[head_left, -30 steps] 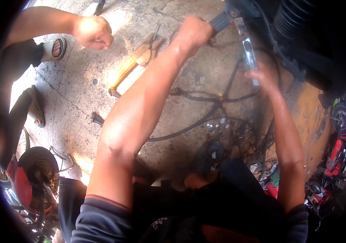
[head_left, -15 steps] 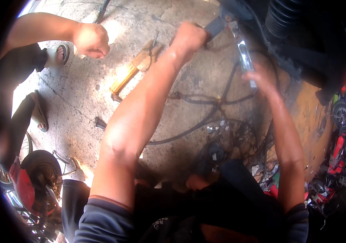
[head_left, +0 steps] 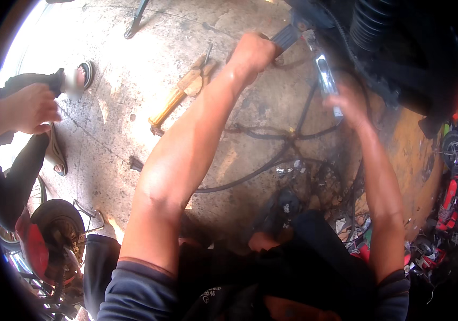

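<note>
In the head view, the left hand (head_left: 253, 52), at the upper centre of the frame, has its grip closed around a flat, ribbed, dark-grey bar (head_left: 285, 37) that juts out toward the upper right. The right hand (head_left: 351, 106), right of centre and partly blurred, has its grip closed on the lower end of a long, shiny silver metal tool (head_left: 324, 74) with an oval marking or opening along its length. The tool leans slightly left, its upper end just beside the bar's far end; whether the two touch cannot be told.

Behind them, filling the upper right of the frame, stands a large black machine part (head_left: 419, 75) with a ribbed black cylinder (head_left: 372, 27). The step in hand looks like two-handed work at the bar's far end, the left hand steadying and the right working the tool. The next move would seem to call for a firm left hold and a tool tip well seated.

On the grey concrete floor (head_left: 111, 88), left of centre, lies a yellow-handled tool with a light-brown blocky head (head_left: 169, 105); thin black cables (head_left: 292, 138) cross near the centre. At the left edge is another person's hand (head_left: 39, 108).
</note>
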`<state>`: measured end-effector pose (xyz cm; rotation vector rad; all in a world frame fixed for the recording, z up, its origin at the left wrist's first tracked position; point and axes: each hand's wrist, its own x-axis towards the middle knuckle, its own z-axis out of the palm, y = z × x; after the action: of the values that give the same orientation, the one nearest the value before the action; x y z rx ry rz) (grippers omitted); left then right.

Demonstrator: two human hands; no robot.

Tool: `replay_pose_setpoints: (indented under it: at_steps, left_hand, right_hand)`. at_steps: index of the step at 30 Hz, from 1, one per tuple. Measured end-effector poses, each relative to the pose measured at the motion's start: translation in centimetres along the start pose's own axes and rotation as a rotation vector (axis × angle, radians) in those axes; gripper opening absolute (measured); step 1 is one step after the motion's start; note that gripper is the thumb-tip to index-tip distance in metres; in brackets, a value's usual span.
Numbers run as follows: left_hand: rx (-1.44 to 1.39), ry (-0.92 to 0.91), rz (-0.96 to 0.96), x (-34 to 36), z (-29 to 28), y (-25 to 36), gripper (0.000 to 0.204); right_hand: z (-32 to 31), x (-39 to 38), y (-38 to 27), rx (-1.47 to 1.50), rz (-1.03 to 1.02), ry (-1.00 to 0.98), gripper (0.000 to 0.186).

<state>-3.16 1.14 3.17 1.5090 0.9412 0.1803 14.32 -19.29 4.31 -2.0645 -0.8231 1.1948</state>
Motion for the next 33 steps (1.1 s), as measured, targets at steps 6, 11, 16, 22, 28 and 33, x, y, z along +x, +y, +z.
replay_pose_setpoints:
  at_steps: [6,11,16,22,28,33]
  left_hand:
    - [-0.084,-0.006,0.009,0.3,-0.6,-0.5,0.032]
    - [-0.130,-0.023,-0.008,0.4,-0.7,-0.7,0.035]
    - [-0.126,-0.012,0.006,0.5,-0.8,-1.3,0.037]
    - [0.297,0.127,0.072,-0.7,-0.9,-0.1,0.040]
    - [0.582,0.015,0.336,-1.8,-6.9,3.2,0.041]
    - [1.004,-0.016,0.361,-4.7,-10.0,6.4,0.041]
  right_hand:
    - [0.4,0.2,0.7,0.040,-0.003,0.008,0.052]
    - [0.4,0.4,1.4,0.002,-0.011,0.050,0.051]
    - [0.6,1.0,2.1,0.078,-0.027,0.003,0.050]
    - [0.8,0.6,1.4,0.103,0.024,-0.002,0.047]
    - [0.1,-0.1,0.3,0.087,0.021,-0.045,0.049]
    - [0.5,-0.1,0.7,0.070,-0.008,0.049,0.049]
